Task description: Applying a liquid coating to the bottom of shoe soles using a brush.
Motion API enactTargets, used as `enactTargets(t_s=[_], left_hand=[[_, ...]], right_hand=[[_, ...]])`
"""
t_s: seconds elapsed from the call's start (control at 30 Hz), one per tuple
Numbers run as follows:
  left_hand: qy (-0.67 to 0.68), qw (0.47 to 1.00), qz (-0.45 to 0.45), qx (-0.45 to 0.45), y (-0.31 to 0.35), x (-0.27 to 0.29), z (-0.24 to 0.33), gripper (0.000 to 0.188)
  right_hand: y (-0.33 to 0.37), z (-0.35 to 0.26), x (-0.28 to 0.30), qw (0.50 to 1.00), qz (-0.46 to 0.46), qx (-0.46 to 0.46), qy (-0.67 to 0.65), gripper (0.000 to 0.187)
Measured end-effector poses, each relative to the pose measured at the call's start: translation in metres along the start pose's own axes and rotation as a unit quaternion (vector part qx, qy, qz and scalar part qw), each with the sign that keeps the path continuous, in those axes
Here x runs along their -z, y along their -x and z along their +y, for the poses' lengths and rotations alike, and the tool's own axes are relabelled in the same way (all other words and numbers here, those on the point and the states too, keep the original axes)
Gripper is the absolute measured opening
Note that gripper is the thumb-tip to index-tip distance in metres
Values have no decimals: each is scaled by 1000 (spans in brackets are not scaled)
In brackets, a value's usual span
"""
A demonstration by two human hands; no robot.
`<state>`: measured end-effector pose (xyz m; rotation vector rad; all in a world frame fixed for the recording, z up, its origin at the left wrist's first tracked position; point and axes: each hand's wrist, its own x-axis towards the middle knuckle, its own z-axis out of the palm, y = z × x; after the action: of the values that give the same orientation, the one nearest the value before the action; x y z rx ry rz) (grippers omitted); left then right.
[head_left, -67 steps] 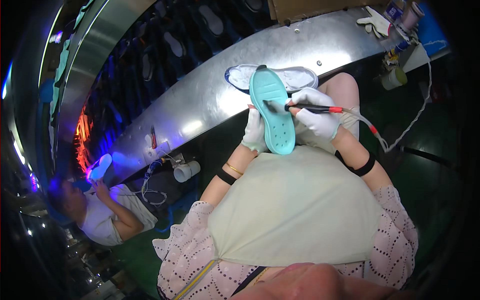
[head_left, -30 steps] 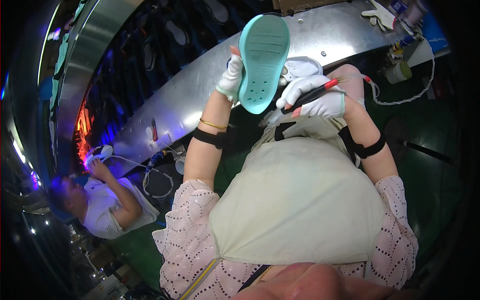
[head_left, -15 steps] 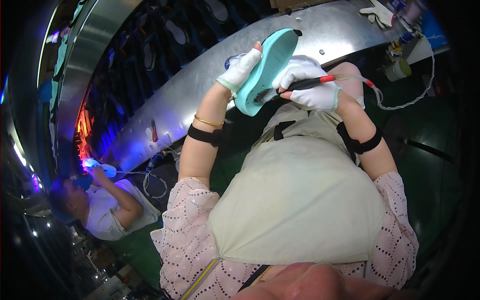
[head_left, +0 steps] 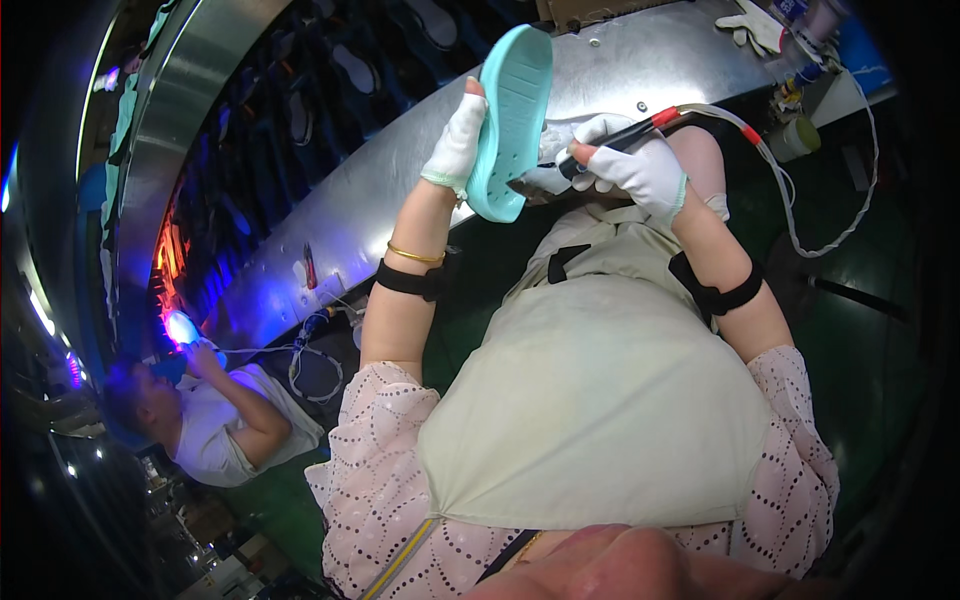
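Watching through the head camera, I have the gloved left hand (head_left: 462,138) clamped on the left edge of a turquoise sole (head_left: 518,110), up and tilted by the near rim of the metal bench (head_left: 390,200)! Over on the right, I see the gloved right hand (head_left: 640,172) closed round a black-handled brush (head_left: 622,138), bristles right at the sole's holed lower end; whether they touch, I can't tell. A pale hose (head_left: 790,205) loops off the handle. Far right, a white glove (head_left: 752,30) lies on the bench, and down left sits a co-worker (head_left: 245,425)!
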<state>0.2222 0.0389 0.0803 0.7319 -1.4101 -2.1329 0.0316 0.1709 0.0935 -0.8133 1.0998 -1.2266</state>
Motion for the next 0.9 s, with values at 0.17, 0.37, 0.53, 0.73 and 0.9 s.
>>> enactTargets(t_s=[0.17,0.37,0.53,0.73,0.9], left_hand=[[60,996,-20,-69,5,4,-2,81],[81,963,161,-198,15,-11,0,86],[468,859,-99,-184,33,3,6,98],[480,864,-150,-13,29,1,-52,65],[410,906,-27,-98,27,-35,-73,64]], right_hand=[[-1,12,-12,997,21,-50,59,21],[3,4,-17,969,-70,-83,-223,26],[5,-12,3,953,-25,61,-295,24],[7,7,8,996,35,48,-64,19],[-6,9,3,987,51,150,-19,11]])
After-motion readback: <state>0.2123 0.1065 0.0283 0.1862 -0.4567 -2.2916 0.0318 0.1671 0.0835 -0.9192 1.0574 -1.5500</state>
